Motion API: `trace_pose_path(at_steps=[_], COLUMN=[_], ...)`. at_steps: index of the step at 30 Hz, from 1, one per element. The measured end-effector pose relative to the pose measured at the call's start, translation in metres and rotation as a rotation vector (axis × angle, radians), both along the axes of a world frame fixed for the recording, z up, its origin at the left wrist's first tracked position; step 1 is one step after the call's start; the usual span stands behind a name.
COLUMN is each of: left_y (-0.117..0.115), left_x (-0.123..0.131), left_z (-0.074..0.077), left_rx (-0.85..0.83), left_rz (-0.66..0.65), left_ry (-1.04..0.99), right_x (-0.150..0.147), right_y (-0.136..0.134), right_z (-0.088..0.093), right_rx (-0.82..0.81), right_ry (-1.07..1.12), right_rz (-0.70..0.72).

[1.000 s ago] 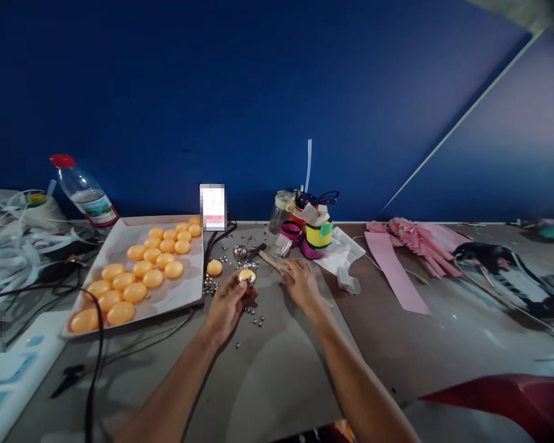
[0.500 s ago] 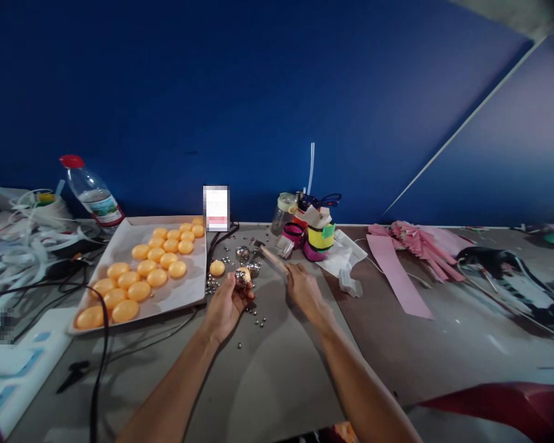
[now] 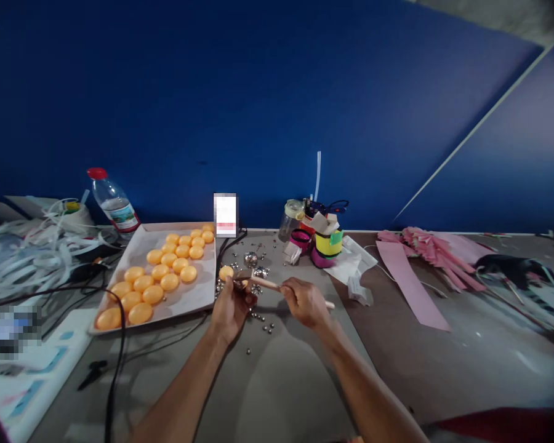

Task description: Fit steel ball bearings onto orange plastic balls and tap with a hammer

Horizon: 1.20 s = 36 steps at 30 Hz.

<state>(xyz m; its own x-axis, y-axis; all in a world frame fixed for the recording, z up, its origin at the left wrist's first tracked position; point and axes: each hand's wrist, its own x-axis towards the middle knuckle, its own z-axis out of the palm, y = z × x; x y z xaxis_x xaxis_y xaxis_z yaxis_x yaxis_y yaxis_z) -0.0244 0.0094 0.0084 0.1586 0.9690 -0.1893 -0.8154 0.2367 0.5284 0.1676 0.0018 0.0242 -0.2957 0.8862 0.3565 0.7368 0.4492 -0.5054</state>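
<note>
My left hand [image 3: 231,311] is closed around a small orange ball [image 3: 245,283] partly covered with shiny silver beads. Fingers and a tool's head hide most of that ball. In my right hand [image 3: 306,301] is a wooden-handled tool [image 3: 268,283], gripped along its shaft, the butt sticking out past the palm. Its dark end lies over the held ball; its exact kind is unclear. Just beyond my left hand sits a plain orange ball [image 3: 226,272]. Behind are a silver-covered ball [image 3: 250,258] and another silvery ball [image 3: 261,272], among loose silver beads [image 3: 266,328].
On the left, a white tray [image 3: 191,299] holds many orange balls, with a red-capped bottle [image 3: 120,212] behind. A black cable [image 3: 121,344] crosses the tray's near corner. A jar [image 3: 290,219], a yellow-purple holder [image 3: 327,247] and pink paper strips [image 3: 410,289] lie right.
My right hand has brought the tool down and left, so its dark end now covers the ball in my left hand. The whole view has shifted slightly.
</note>
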Motion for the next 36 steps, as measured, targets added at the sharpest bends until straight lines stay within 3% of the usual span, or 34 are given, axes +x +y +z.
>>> trace_pose_path(at_steps=[4,8,13,18,21,26,31,36], left_y=[0.0007,0.0012,0.0009,0.0008,0.0008,0.0013,0.0009,0.0009], left_x=[-0.0022,-0.0012,0.0008,0.0022,0.0024,0.0004,-0.0026,-0.0032], left_z=[-0.0001,-0.0006,-0.0018,-0.0033,-0.0042,-0.0053,-0.0029,-0.0023], left_rx=[0.017,-0.030,-0.003,-0.017,-0.001,-0.003,0.033,-0.008], left_rz=[-0.013,0.023,0.049,0.106,0.085,0.085,0.067,0.074], left_ry=[-0.017,0.013,0.028,0.038,0.021,0.007,0.002,-0.038], right_x=[0.0004,0.0001,0.0013,0.0010,0.0015,0.0011,-0.0012,-0.0027], right_y=[0.0003,0.0013,0.0027,0.0042,0.0047,0.0049,0.0041,0.0042], right_z=[-0.0009,-0.0003,-0.0015,-0.0021,-0.0023,-0.0040,-0.0033,-0.0066], right_rx=[0.057,0.003,0.052,0.027,0.090,0.034,0.078,0.030], right_ry=[0.084,-0.020,0.070,-0.013,0.069,0.033,0.114,0.015], right_rz=[-0.020,-0.027,-0.024,-0.041,-0.033,0.007,0.055,0.032])
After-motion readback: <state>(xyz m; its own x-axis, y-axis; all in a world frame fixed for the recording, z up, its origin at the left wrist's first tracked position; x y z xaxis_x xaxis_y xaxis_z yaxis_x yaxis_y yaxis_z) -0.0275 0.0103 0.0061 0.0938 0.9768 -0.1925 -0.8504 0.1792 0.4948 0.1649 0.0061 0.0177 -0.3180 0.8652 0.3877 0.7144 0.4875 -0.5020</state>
